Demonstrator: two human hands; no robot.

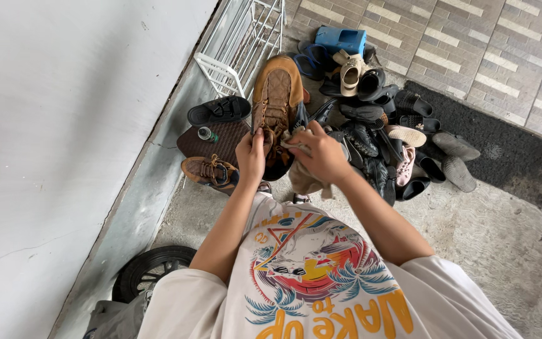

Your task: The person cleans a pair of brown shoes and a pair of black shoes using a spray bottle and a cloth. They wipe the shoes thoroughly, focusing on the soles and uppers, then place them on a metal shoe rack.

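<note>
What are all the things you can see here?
Brown boot: one, tan-brown, held up in the middle.
Cloth: one, beige, in the right hand.
Brown shoe: one, on the floor at left.
Black sandal: one, beside the wall.
Shoe pile: many, mostly black, some grey, pink and cream, right of the boot.
Blue box: one, behind the pile.
Wire rack: one, white, against the wall.
Doormat: one, black, at right.
Wheel: one, black, bottom left.
Left hand: on the boot.
Right hand: holding the cloth.
</note>
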